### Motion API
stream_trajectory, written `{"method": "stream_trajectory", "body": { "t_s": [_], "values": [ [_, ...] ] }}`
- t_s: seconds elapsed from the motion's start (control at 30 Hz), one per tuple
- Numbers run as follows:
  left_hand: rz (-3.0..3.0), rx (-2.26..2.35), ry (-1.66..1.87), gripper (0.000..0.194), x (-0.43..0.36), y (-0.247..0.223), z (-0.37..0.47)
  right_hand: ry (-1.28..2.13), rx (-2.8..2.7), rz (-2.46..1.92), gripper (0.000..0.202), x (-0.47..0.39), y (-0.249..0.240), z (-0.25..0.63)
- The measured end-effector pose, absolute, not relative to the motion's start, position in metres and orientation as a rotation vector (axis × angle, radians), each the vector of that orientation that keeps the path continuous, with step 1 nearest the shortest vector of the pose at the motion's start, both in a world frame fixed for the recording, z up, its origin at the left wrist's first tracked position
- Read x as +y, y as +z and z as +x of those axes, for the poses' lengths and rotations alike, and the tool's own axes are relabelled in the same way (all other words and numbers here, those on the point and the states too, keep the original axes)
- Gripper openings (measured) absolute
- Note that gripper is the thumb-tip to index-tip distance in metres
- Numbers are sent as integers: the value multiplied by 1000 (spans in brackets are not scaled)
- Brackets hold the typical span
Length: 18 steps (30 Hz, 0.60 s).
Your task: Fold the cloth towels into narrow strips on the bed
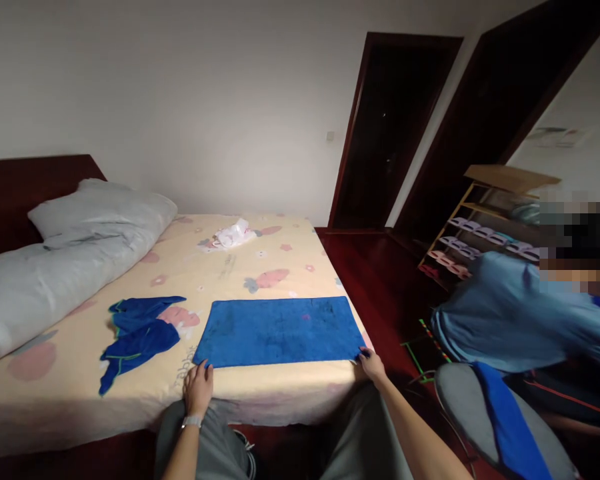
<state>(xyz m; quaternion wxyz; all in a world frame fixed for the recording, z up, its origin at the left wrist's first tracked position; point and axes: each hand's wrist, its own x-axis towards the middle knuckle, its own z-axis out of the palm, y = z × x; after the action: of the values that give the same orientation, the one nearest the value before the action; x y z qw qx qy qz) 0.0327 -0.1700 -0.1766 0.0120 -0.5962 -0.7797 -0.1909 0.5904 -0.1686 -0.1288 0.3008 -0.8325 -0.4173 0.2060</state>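
Observation:
A blue cloth with dark stains lies spread flat on the bed, whose patterned sheet is pale yellow. My left hand, with a watch at the wrist, touches the cloth's near left corner, its fingertips at the edge. At the near right corner, my right hand has its fingers closed on the cloth's edge. A second, darker blue cloth with green trim lies crumpled to the left of my left hand.
A grey quilt lies at the bed's left, and a white crumpled item farther back. To the right are a person in a blue shirt, a grey chair with a blue cloth over it, and a shoe rack.

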Motion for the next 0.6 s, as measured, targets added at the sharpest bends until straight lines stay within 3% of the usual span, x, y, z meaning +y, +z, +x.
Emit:
{"method": "stream_trajectory", "body": {
  "t_s": [0.33, 0.6],
  "values": [
    [-1766, -2532, -180, 66, -186, -184, 96, 635, -1075, -2225, 43, -171, -145, 583],
    [-1752, -2803, 23, 68, -174, -174, 102, 673, -1115, -2162, 44, -172, -165, 591]
  ]
}}
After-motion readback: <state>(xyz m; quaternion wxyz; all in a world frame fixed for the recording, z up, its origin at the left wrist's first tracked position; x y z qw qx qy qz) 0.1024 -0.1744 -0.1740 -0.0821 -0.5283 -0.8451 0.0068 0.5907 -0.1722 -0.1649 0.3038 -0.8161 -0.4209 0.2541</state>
